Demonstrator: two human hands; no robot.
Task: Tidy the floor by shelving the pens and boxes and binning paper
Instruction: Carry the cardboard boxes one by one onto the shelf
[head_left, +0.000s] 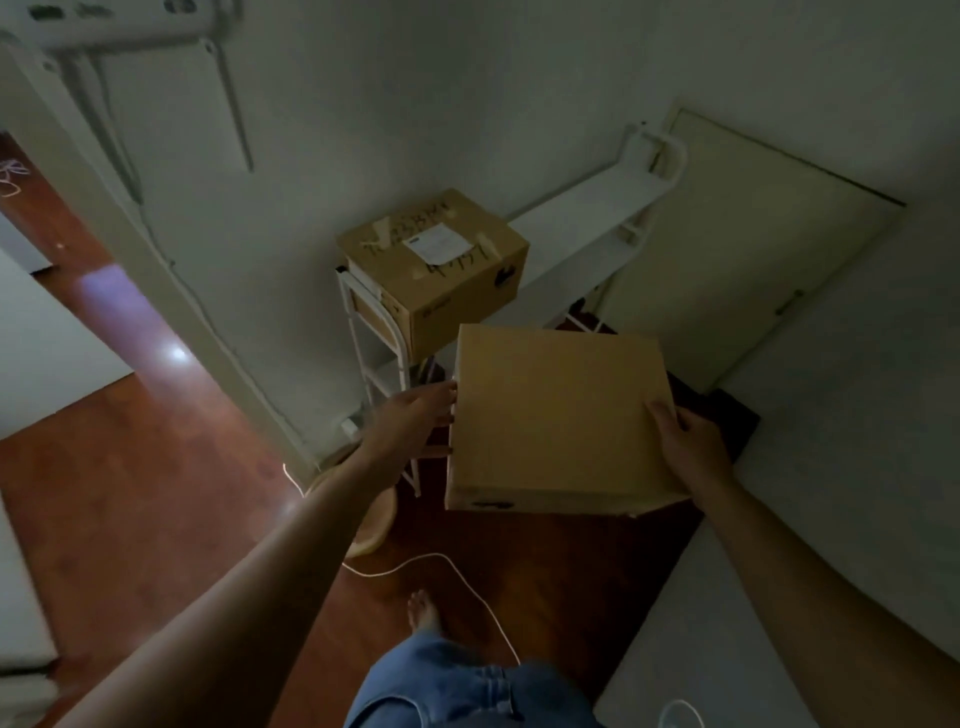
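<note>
Plain box (558, 415) aloft before shelf (587, 218), right hand (685, 447) gripping right edge, left hand (415, 421) seemingly flat against left side. Labelled box (436, 249) already shelved, left end. Pens, paper not in view.

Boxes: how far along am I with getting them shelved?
One labelled box already sits at the left end of the white shelf. The plain box is in hand before the shelf: left hand pressing its side, right hand gripping its right edge. It still needs setting down. No pens or paper show here, so those can't be judged.
</note>
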